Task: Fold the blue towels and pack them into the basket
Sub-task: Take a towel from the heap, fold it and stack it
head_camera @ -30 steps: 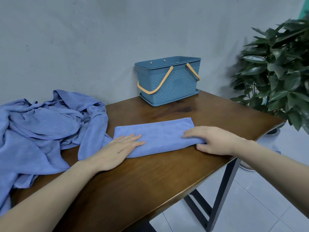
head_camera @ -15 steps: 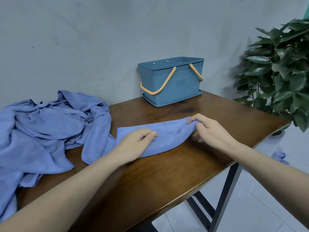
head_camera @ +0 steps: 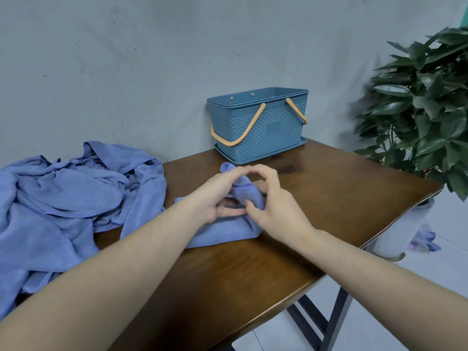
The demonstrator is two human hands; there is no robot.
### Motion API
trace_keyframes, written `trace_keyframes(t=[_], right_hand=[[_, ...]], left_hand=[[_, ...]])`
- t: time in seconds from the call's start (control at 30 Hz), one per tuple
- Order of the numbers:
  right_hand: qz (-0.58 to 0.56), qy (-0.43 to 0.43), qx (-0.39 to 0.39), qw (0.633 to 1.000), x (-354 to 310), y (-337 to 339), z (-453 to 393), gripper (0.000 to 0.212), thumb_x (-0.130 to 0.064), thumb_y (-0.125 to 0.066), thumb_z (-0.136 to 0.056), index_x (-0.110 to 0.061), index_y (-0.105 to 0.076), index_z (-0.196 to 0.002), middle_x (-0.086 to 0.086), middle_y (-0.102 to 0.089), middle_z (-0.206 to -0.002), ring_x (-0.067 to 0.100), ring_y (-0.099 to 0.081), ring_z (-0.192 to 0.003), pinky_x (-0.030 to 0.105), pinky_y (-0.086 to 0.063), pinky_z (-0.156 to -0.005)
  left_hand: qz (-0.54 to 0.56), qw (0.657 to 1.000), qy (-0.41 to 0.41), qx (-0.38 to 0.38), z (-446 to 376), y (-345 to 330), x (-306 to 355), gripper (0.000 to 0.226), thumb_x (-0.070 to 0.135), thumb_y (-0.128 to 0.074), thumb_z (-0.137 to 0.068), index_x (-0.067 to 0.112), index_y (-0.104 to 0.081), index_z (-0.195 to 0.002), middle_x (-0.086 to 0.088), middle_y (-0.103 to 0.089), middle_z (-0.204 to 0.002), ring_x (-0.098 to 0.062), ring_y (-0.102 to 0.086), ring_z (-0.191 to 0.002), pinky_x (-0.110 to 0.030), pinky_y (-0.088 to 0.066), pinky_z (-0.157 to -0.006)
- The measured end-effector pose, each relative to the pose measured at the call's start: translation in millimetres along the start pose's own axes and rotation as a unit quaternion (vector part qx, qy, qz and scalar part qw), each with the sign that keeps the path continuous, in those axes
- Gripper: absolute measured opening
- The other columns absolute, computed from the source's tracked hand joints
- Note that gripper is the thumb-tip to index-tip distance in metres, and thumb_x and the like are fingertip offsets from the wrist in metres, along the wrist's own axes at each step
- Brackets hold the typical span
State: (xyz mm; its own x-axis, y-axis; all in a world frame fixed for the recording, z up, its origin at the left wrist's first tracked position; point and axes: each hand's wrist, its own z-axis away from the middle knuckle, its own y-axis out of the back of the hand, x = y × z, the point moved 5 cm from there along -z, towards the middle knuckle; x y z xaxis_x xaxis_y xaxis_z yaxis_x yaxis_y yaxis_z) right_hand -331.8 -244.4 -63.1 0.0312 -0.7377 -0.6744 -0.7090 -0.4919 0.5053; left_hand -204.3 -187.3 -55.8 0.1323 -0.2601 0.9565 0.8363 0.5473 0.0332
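Both forearms reach in from the near edge over the dark wooden surface [head_camera: 253, 287], w/ black metal legs showing below its right side. Mid-surface lies the blue towel being folded [head_camera: 222, 231]: lower part flat on the wood, right end lifted and bunched upward between the two hands. Left hand [head_camera: 215, 196] is at the towel's left/top, fingers curled and pinching the raised fold near its top; motion blur, so exact finger contact is hard to read. Right hand [head_camera: 273, 206] grips the bunched right end, thumb and fingers curled around the cloth. To the left, a loose pile of unfolded blue towels [head_camera: 63, 203] sprawls over the surface's left part and hangs over the near-left edge, just beside the towel in hand. Further back, near the wall, stands the blue plastic basket [head_camera: 268, 133] w/ orange handles folded down, upright, apart from the hands. Far right, off the surface, a leafy green potted plant [head_camera: 425, 102] on the tiled floor.
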Motion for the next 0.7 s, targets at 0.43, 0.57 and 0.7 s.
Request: trace_keyframes(t=[0.43, 0.57, 0.7], right_hand=[[0.235, 0.022, -0.093, 0.967, 10.0, -19.8, 15.7, 0.031, -0.038, -0.064, -0.087, -0.030, -0.045, -0.109, -0.014, -0.049, -0.102, 0.010, -0.052, -0.083, 0.032, -0.045, -0.067], [0.259, 0.082, -0.095, 0.958, -0.1, -35.6, 12.9, 0.022, -0.020, -0.060, -0.085, -0.026, -0.053, -0.105, -0.009, -0.046, -0.101, 0.014, -0.046, -0.080, 0.030, -0.038, -0.061], [0.262, 0.161, -0.112, 0.945, -13.3, -57.1, 10.8, 0.029, -0.005, -0.061, -0.081, -0.018, -0.064, -0.106, 0.000, -0.056, -0.102, 0.022, -0.055, -0.082, 0.032, -0.045, -0.062]], left_hand=[[0.068, 0.994, -0.055, 0.071, 4.7, 64.1, -25.8, 0.039, -0.008, -0.053, -0.093, 0.005, -0.054, -0.129, -0.020, -0.068, -0.122, -0.033, -0.069, -0.109, -0.038, -0.062, -0.075], [0.001, 0.992, -0.045, 0.114, 14.7, 93.0, -34.3, 0.022, -0.004, -0.053, -0.096, 0.007, -0.056, -0.114, -0.011, -0.069, -0.109, -0.024, -0.069, -0.096, -0.034, -0.061, -0.068], [-0.074, 0.987, -0.028, 0.141, 18.6, 122.9, -45.2, 0.007, 0.003, -0.055, -0.098, 0.008, -0.056, -0.093, -0.016, -0.062, -0.089, -0.026, -0.063, -0.079, -0.038, -0.052, -0.067]])
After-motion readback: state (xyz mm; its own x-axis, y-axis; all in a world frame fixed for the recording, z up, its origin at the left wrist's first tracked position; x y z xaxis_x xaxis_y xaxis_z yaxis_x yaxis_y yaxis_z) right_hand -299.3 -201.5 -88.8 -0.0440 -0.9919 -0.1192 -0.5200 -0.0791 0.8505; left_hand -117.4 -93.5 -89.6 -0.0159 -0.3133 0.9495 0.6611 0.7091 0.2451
